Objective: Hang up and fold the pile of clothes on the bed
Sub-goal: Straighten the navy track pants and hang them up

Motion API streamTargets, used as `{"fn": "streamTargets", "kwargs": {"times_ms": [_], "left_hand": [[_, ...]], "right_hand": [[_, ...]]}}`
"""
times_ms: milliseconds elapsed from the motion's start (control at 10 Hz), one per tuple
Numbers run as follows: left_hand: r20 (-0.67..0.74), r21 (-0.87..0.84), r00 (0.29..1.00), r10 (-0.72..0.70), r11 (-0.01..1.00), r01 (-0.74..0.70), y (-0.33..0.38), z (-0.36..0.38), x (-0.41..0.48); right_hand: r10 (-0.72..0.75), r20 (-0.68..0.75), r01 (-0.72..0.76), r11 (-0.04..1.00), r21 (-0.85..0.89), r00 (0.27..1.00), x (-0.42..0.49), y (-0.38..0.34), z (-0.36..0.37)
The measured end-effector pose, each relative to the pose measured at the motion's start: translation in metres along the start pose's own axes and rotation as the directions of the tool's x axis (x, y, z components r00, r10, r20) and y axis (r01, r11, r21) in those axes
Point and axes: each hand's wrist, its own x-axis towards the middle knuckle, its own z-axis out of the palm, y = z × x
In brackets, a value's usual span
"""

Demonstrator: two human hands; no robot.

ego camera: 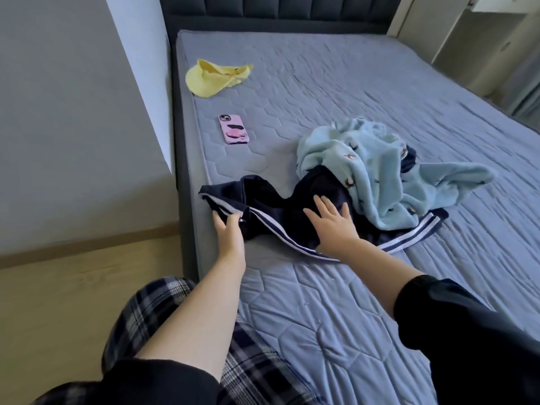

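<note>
so I had my left hand [227, 229] pinching the striped end of the navy garment [280, 209] at the edge of the bed [321, 83], right hand [331, 226] spread flat mid-cloth, and its length ran off rightward under the blue fleece [374, 176].

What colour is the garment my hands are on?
Dark navy garment with white edge stripes, shown in the head view.

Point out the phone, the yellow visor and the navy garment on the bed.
phone [234, 129], head view, middle of its pink case.
yellow visor [206, 83], head view, on its brim.
navy garment [280, 211], head view, dark cloth above the white stripes.
</note>
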Motion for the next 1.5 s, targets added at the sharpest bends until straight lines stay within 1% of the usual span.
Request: {"fn": "streamTargets", "kwargs": {"times_ms": [100, 200, 300, 400, 500, 600, 700, 800, 900, 1000, 1100, 1200, 1300, 1400, 1500], "left_hand": [[0.109, 0.269, 0.975, 0.194, 0.938, -0.217, -0.004, 0.001, -0.005], [0.214, 0.461, 0.946, 0.244, 0.829, -0.318, -0.007, -0.001, -0.007], [0.263, 0.486, 0.937, 0.231, 0.807, -0.335, -0.005, -0.001, -0.011], [0.263, 0.195, 0.96, 0.099, 0.969, -0.154, 0.006, 0.002, -0.014], [0.264, -0.273, 0.934, -0.241, 0.91, 0.312, 0.017, 0.002, -0.007], [0.56, -0.723, 0.777, -0.287, 0.289, 0.628, 0.027, -0.017, -0.012], [0.109, -0.386, 0.973, -0.204, 0.893, 0.23, 0.027, -0.02, -0.011], [0.106, -0.319, 0.985, -0.139, 0.933, 0.166, 0.027, -0.022, -0.002], [0.322, -0.25, 0.936, -0.143, 0.941, 0.229, 0.028, -0.01, -0.011], [0.26, 0.25, 0.959, -0.115, 0.967, 0.048, 0.006, 0.002, -0.015], [0.309, 0.379, 0.938, -0.158, 0.925, 0.031, -0.016, 0.008, -0.014], [0.254, 0.334, 0.964, -0.074, 0.942, -0.016, -0.012, 0.007, -0.005], [-0.159, 0.171, 0.982, 0.097, 0.983, -0.07, 0.001, 0.0, -0.006], [-0.502, -0.021, 0.861, 0.077, 0.995, -0.102, 0.014, -0.012, -0.009], [-0.481, 0.253, 0.814, 0.326, 0.94, -0.227, 0.02, -0.012, -0.012]], "right_hand": [[-0.003, -0.156, -0.015, 0.994, -0.11, 0.988, 0.001, 0.001, 0.009], [0.14, -0.279, -0.086, 0.976, 0.199, 0.95, 0.006, -0.009, 0.002], [0.461, -0.162, -0.178, 0.609, 0.773, 0.872, 0.01, -0.016, -0.034], [0.5, -0.001, 0.033, -0.056, 0.998, 0.866, 0.009, -0.027, -0.083], [0.083, 0.011, 0.036, -0.544, 0.839, 0.996, 0.006, -0.052, -0.121], [-0.087, -0.098, 0.071, -0.271, 0.96, 0.991, 0.007, -0.078, -0.133], [0.186, -0.288, 0.13, 0.584, 0.801, 0.939, 0.018, -0.074, -0.116], [0.226, -0.29, -0.029, 0.831, 0.556, 0.93, 0.022, -0.052, -0.085], [0.306, -0.069, -0.239, 0.848, 0.473, 0.949, 0.018, -0.028, -0.052], [0.309, 0.068, -0.289, 0.759, 0.584, 0.949, 0.015, -0.02, -0.032], [0.299, 0.021, -0.245, 0.739, 0.627, 0.954, 0.016, -0.024, -0.025], [0.294, 0.001, -0.202, 0.656, 0.727, 0.956, 0.014, -0.016, -0.032], [0.591, 0.107, -0.269, 0.194, 0.943, 0.8, 0.007, 0.009, -0.046], [0.813, 0.308, -0.154, -0.268, 0.951, 0.494, -0.007, 0.048, -0.05], [0.852, 0.309, -0.057, -0.315, 0.947, 0.424, -0.016, 0.068, -0.045]]}}
